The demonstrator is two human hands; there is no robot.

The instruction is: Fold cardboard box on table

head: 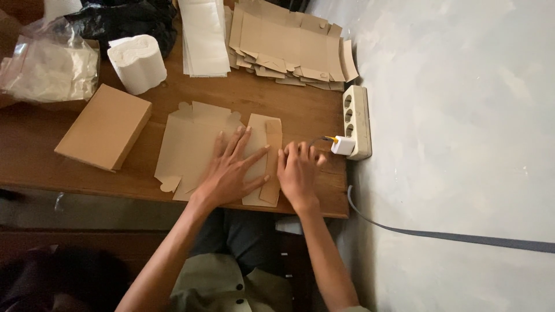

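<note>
Left hand [234, 170] flat, fingers spread wide, pressing a flat die-cut cardboard box blank [196, 147] onto the wooden tabletop [243, 95]. Right hand [298, 170] alongside, fingers bent down on the blank's folded side flap [270, 136], grip loose, clasping nothing. Near the tabletop's front edge. Assembled cardboard box [104, 127] left of it; stack of blanks [289, 43] behind; power strip [356, 118] with white charger [343, 145] right.

Bare table [243, 104] lies open ahead; finished box [104, 127] blocks leftward, power strip [357, 118] blocks rightward.
</note>
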